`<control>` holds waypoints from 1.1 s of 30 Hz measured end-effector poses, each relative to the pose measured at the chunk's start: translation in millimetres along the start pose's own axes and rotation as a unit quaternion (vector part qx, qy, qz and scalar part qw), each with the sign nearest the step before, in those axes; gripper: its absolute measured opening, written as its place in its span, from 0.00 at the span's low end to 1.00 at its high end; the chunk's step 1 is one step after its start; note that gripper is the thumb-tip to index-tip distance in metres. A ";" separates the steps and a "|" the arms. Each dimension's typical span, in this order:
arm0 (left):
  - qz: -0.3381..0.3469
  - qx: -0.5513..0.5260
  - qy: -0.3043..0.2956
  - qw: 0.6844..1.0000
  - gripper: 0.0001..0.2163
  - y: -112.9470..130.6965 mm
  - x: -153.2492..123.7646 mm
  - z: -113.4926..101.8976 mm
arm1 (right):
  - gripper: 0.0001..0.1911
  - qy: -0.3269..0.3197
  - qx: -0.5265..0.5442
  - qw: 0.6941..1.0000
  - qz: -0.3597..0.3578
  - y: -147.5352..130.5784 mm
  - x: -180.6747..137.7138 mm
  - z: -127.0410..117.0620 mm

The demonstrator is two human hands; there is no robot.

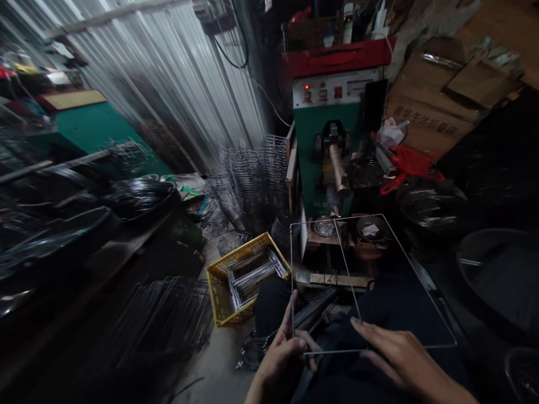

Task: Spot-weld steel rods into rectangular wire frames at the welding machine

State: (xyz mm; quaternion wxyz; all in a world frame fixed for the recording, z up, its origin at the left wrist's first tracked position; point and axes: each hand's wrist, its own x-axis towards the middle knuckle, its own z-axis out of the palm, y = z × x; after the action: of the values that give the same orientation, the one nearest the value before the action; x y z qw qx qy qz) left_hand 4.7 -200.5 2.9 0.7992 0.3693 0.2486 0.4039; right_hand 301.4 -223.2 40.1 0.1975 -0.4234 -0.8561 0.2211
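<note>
Wire frame (291, 269) below welding machine (332, 129), likely light and springy: left hand (282, 353) pinches its corner, right hand (400, 359) lies flat and open on its edge.

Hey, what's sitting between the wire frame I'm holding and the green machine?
In the head view, a low wooden stand carrying two round dishes sits there. It shows through the wire frame, just in front of the green machine.

Bare floor (214, 359) lies open beside the yellow crate (213, 297). The green machine (314, 129) blocks the front, a black tub (460, 258) the right
</note>
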 end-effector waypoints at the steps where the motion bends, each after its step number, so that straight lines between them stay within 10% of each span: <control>1: -0.002 0.001 0.002 1.000 0.47 -0.8 1.3 0.4 | 0.34 0.001 0.001 1.000 0.001 1.0 -0.4 0.1; 33: 0.013 -0.001 0.043 0.999 0.46 2.2 21.7 13.9 | 0.29 -0.014 0.015 0.999 0.047 5.5 8.8 -20.9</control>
State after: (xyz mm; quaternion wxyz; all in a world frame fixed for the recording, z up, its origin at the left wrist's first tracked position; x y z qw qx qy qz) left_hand 25.3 -187.1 11.0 0.7829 0.3540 0.2773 0.4299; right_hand 310.9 -208.7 55.6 0.1810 -0.4572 -0.8346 0.2485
